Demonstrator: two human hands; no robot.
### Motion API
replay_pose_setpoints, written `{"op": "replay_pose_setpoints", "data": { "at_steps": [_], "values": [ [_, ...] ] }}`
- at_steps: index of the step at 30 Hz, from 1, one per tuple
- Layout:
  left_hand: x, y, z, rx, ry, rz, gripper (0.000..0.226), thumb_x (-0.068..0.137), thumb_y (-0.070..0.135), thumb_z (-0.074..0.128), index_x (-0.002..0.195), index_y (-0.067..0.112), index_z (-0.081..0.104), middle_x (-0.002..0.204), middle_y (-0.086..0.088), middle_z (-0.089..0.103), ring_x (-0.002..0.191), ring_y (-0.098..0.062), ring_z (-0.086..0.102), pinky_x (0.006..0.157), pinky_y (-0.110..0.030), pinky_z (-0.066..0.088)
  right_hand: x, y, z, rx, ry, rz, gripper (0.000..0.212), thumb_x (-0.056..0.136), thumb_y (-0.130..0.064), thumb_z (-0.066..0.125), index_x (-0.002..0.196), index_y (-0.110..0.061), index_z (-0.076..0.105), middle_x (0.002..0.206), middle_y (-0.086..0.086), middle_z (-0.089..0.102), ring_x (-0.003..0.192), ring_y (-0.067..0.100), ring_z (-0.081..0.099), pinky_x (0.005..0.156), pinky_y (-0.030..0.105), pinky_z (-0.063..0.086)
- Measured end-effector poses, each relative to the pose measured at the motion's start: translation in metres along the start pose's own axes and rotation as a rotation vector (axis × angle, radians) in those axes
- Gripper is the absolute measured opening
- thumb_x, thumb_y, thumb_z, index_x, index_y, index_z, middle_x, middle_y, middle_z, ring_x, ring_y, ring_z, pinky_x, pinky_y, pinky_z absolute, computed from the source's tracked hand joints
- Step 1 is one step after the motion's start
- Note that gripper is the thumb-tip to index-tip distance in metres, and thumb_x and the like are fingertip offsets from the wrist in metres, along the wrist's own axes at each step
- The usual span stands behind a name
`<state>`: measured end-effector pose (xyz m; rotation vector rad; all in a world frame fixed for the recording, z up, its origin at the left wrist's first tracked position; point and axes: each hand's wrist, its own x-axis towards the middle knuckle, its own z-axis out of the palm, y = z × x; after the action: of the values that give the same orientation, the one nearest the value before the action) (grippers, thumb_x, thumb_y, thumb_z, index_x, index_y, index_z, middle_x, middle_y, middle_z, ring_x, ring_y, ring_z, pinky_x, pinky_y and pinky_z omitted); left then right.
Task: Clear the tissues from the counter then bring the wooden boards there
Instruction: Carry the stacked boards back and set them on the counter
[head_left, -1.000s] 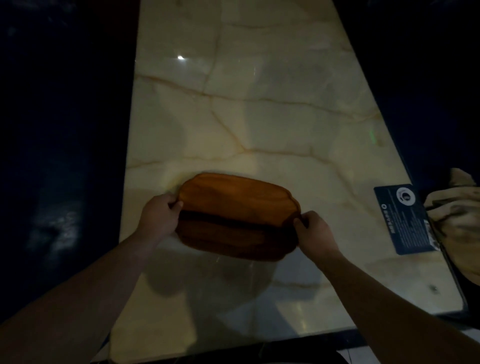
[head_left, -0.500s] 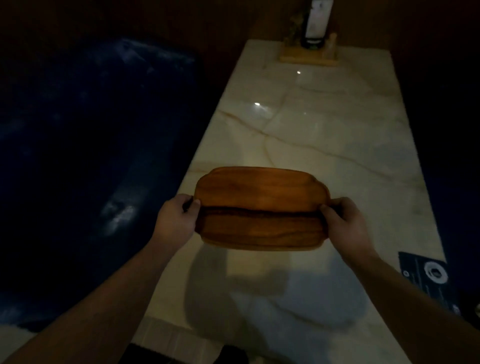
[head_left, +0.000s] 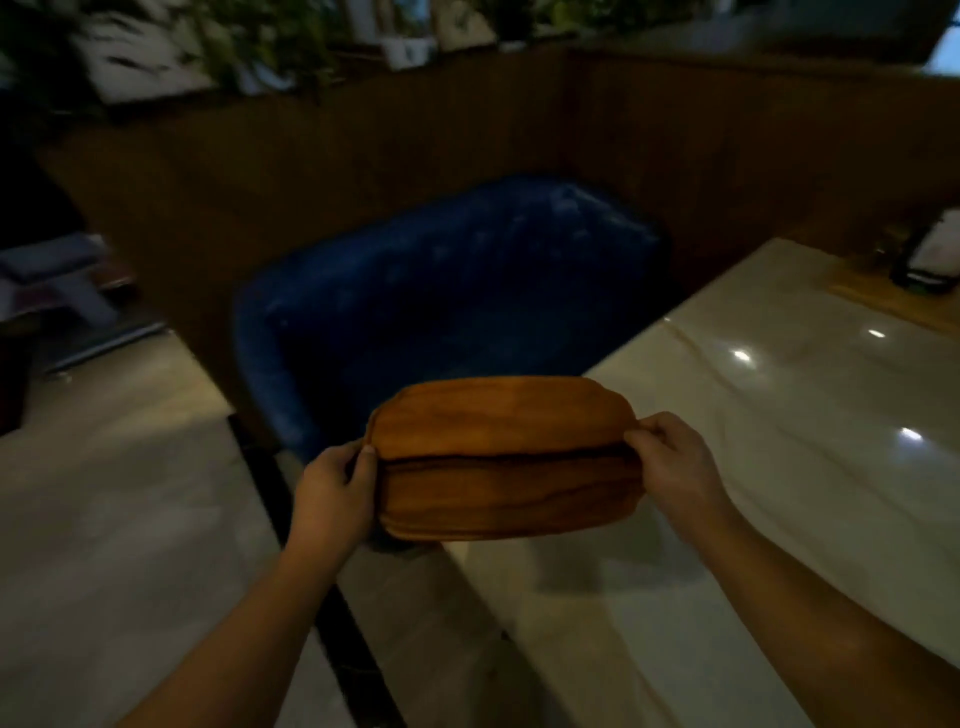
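Note:
I hold a stack of brown wooden boards (head_left: 506, 460) in the air, level, over the near left corner of the marble table (head_left: 779, 467). My left hand (head_left: 335, 491) grips the stack's left end and my right hand (head_left: 675, 467) grips its right end. A dark seam shows between the upper and lower board. No tissues are in view.
A blue upholstered chair (head_left: 457, 291) stands behind the boards, left of the table. A wooden partition (head_left: 363, 166) with plants runs behind it. A wooden stand with a dark holder (head_left: 924, 280) sits on the table's far right. Pale tiled floor (head_left: 114, 519) lies to the left.
The boards have come up off the marble table and been carried left with both hands still gripping them. My view has swung left, away from the table, onto the blue chair and floor.

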<state>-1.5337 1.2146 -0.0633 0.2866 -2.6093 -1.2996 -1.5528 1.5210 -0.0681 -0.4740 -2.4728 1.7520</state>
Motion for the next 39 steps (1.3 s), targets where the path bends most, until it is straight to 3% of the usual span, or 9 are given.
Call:
{"op": "replay_pose_setpoints", "data": {
  "at_steps": [4,7,13,15,20,27,30,34,39],
  "values": [
    [-0.033,-0.028,-0.088,-0.004,0.186,-0.092,0.027,0.097,0.02,0.045,0.08,0.023,0.066,0.068,0.0,0.065,0.064,-0.006,0.059,0.056,-0.028,0.044,-0.028,-0.048,0.069,-0.05,-0.194,-0.125,0.014,0.092,-0.022,0.054,0.087,-0.01,0.06,0.084,0.01,0.064,0.078,0.027,0.062,0.064,0.037,0.047],
    [-0.056,-0.054,-0.153,-0.003,0.308,-0.158,0.031,0.096,0.021,0.046,0.08,0.009,0.069,0.07,-0.009,0.068,0.065,-0.017,0.063,0.06,-0.036,0.049,-0.058,-0.081,0.121,-0.076,-0.345,-0.201,0.016,0.094,-0.027,0.054,0.09,-0.012,0.061,0.089,0.014,0.064,0.081,0.031,0.063,0.072,0.049,0.051],
    [-0.149,-0.127,-0.32,0.02,0.567,-0.271,0.033,0.096,0.019,0.047,0.073,0.01,0.068,0.063,-0.013,0.066,0.062,-0.023,0.062,0.058,-0.04,0.047,-0.177,-0.153,0.271,-0.052,-0.548,-0.373,0.02,0.095,-0.025,0.053,0.086,-0.009,0.063,0.082,0.012,0.064,0.076,0.026,0.06,0.061,0.035,0.043],
    [-0.191,-0.154,-0.38,0.06,0.665,-0.327,0.033,0.095,0.019,0.047,0.075,0.005,0.068,0.067,-0.018,0.067,0.066,-0.028,0.064,0.062,-0.045,0.049,-0.231,-0.17,0.324,-0.041,-0.633,-0.415,0.021,0.094,-0.026,0.053,0.087,-0.009,0.064,0.083,0.011,0.064,0.077,0.025,0.061,0.063,0.036,0.044],
    [-0.293,-0.199,-0.498,0.151,0.861,-0.442,0.033,0.094,0.02,0.046,0.077,0.006,0.07,0.071,-0.014,0.069,0.068,-0.024,0.064,0.059,-0.036,0.047,-0.361,-0.202,0.436,-0.021,-0.848,-0.511,0.022,0.094,-0.03,0.053,0.087,-0.011,0.063,0.084,0.011,0.063,0.08,0.027,0.061,0.068,0.038,0.046],
    [-0.407,-0.236,-0.591,0.181,1.099,-0.597,0.033,0.094,0.019,0.046,0.07,0.025,0.067,0.072,-0.009,0.072,0.068,-0.019,0.065,0.061,-0.036,0.05,-0.505,-0.233,0.54,0.04,-1.053,-0.59,0.036,0.097,-0.039,0.044,0.09,-0.009,0.063,0.08,0.014,0.061,0.076,0.032,0.06,0.066,0.04,0.047],
    [-0.449,-0.255,-0.625,0.2,1.188,-0.687,0.033,0.095,0.022,0.045,0.071,0.02,0.068,0.07,-0.011,0.071,0.065,-0.025,0.065,0.062,-0.042,0.053,-0.563,-0.247,0.588,0.048,-1.167,-0.622,0.041,0.097,-0.04,0.042,0.089,-0.006,0.064,0.08,0.017,0.062,0.077,0.033,0.061,0.063,0.037,0.044],
    [-0.486,-0.283,-0.667,0.219,1.288,-0.792,0.035,0.095,0.024,0.046,0.067,0.02,0.066,0.072,-0.019,0.07,0.065,-0.034,0.064,0.055,-0.039,0.048,-0.628,-0.259,0.649,0.034,-1.309,-0.674,0.036,0.099,-0.036,0.041,0.086,-0.01,0.063,0.078,0.013,0.061,0.072,0.025,0.058,0.057,0.031,0.041],
    [-0.518,-0.316,-0.721,0.234,1.419,-0.891,0.034,0.095,0.025,0.047,0.068,0.022,0.068,0.067,-0.013,0.07,0.064,-0.031,0.065,0.064,-0.048,0.055,-0.708,-0.276,0.731,-0.004,-1.516,-0.751,0.026,0.095,-0.029,0.051,0.084,-0.008,0.062,0.072,0.009,0.058,0.07,0.026,0.058,0.058,0.033,0.043]
  ]
}}
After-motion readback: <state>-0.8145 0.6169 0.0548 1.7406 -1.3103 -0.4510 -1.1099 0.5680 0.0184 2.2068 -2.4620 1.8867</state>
